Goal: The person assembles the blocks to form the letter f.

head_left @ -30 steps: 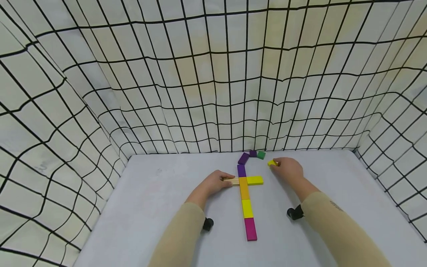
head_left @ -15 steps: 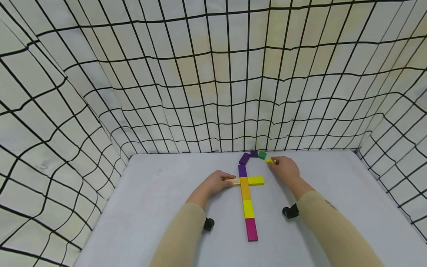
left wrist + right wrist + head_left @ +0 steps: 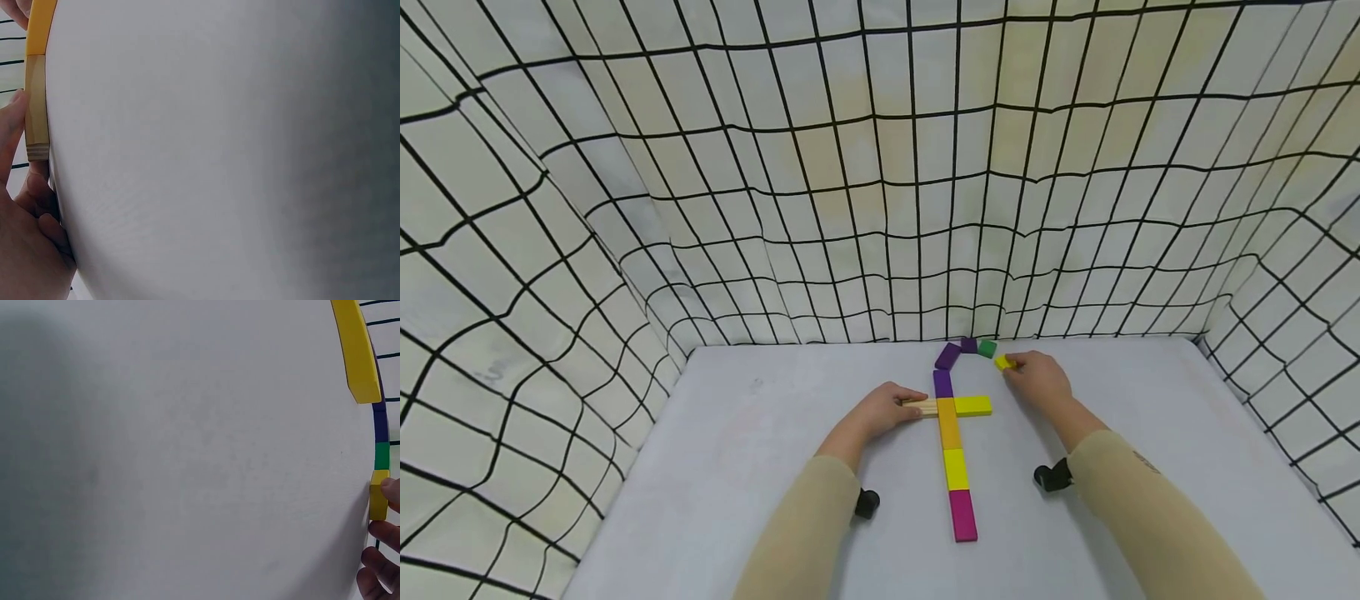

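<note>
My left hand [image 3: 883,411] holds the bare end of a plain wooden block [image 3: 928,407] between thumb and fingers. That block lies against the left side of an orange block [image 3: 950,423]; a long yellow block [image 3: 973,406] extends from the other side. At upper right, my right hand [image 3: 1040,381] pinches a small yellow block [image 3: 1003,362] just short of a green block [image 3: 987,348]. In the right wrist view the thumb presses on the small yellow block [image 3: 379,495], fingers at its far end. From the orange block, purple blocks [image 3: 948,357] curve up to the green one.
Below the orange block, a yellow block [image 3: 957,469] and a magenta block [image 3: 963,515] continue the line toward me. The white table [image 3: 722,500] is bounded by white walls with black netting [image 3: 850,208]. A black wrist camera [image 3: 1052,477] sits on each wrist.
My right hand has moved slightly left with the small yellow block, bringing it closer to the green block. My left hand stays at the wooden block.
</note>
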Motion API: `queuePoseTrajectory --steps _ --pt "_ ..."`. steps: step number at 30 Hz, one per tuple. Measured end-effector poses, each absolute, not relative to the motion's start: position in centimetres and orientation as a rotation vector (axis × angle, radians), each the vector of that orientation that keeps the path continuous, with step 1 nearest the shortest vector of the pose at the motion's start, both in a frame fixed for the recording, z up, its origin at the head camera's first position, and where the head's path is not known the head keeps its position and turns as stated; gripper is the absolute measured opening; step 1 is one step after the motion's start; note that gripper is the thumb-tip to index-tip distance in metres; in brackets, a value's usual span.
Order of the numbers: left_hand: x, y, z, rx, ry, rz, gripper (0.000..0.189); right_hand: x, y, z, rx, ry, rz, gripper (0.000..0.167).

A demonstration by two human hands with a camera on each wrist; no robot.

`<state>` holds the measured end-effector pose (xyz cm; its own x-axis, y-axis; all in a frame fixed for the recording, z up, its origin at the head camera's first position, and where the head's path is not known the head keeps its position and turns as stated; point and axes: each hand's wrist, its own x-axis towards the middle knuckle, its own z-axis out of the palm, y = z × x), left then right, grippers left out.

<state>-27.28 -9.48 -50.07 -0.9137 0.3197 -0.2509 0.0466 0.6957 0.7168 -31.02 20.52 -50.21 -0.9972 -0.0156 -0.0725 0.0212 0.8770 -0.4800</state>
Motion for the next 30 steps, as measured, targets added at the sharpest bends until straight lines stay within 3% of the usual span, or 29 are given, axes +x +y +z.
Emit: queuePoseTrajectory --steps 30 --pt "-27.26 -9.53 -50.0 0.257 2.544 1.073 0.037 -31.73 20.25 -50.91 -0.019 3.021 -0.77 0.04"
